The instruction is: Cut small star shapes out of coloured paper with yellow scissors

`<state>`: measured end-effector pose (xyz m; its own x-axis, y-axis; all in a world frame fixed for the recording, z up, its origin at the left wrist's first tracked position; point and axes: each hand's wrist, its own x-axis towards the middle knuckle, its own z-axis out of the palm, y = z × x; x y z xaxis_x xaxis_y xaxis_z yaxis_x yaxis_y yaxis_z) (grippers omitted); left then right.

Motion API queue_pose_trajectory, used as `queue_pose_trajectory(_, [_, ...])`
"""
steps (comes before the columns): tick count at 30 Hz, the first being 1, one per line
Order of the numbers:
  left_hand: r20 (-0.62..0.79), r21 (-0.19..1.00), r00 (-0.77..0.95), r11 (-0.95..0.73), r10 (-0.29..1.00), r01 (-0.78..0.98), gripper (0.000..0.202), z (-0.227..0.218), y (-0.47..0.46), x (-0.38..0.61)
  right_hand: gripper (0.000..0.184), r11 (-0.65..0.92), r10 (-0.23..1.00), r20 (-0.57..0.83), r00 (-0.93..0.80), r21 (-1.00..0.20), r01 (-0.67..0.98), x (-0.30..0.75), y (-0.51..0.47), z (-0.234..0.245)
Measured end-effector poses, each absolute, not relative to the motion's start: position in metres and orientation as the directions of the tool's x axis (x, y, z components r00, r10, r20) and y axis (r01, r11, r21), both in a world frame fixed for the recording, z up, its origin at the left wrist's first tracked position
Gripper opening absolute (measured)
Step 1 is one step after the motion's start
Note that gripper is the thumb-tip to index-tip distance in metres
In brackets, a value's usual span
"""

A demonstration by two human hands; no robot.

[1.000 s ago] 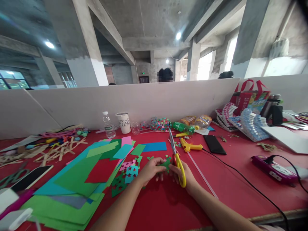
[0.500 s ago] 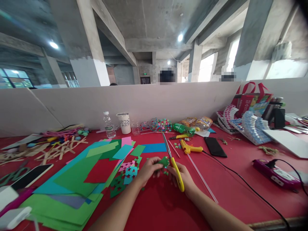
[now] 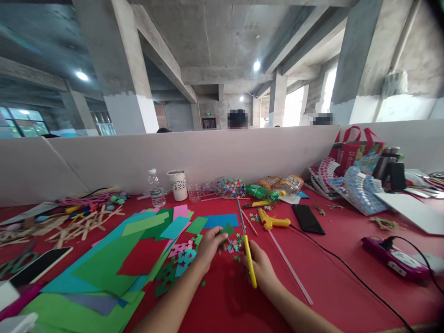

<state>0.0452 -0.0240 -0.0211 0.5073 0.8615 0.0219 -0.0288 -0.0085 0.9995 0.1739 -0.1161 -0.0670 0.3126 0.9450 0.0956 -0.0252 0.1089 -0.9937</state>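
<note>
My left hand pinches a small green paper piece just above the red table. My right hand is closed round the yellow handles of a pair of scissors, whose grey blades point away from me, past the paper piece. Small cut-out paper stars lie scattered between the two hands. Left of my left hand lie paper sheets with star-shaped holes.
A stack of coloured paper sheets covers the left side. A yellow glue gun, a black phone, a cable and a purple power strip lie to the right. A bottle, a cup and craft sticks stand near the white partition.
The green piece has moved left and away from the scissor blades, held up in my left hand. My right hand with the scissors shifted slightly nearer me. The camera tilted a little.
</note>
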Motion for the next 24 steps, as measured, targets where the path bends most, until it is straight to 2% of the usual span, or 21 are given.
queue_pose_trajectory(5, [0.019, 0.997, 0.45, 0.02, 0.893, -0.08, 0.018, -0.013, -0.026, 0.053, 0.015, 0.125, 0.944, 0.13, 0.303, -0.992, 0.035, 0.179, -0.118, -0.061])
queue_pose_trajectory(9, [0.012, 0.992, 0.408, 0.04, 0.913, -0.118, 0.024, -0.025, -0.036, 0.057, 0.018, 0.146, 0.929, 0.188, 0.318, -0.978, 0.152, 0.192, -0.121, -0.053])
queue_pose_trajectory(20, [0.016, 0.977, 0.425, 0.076, 0.905, -0.199, 0.026, -0.04, -0.034, 0.044, 0.031, 0.082, 0.934, 0.21, 0.29, -0.914, 0.397, 0.193, -0.13, -0.049])
queue_pose_trajectory(24, [0.016, 0.973, 0.423, 0.083, 0.906, -0.215, 0.028, -0.042, -0.033, 0.043, 0.027, 0.049, 0.932, 0.22, 0.288, -0.864, 0.501, 0.201, -0.134, -0.042])
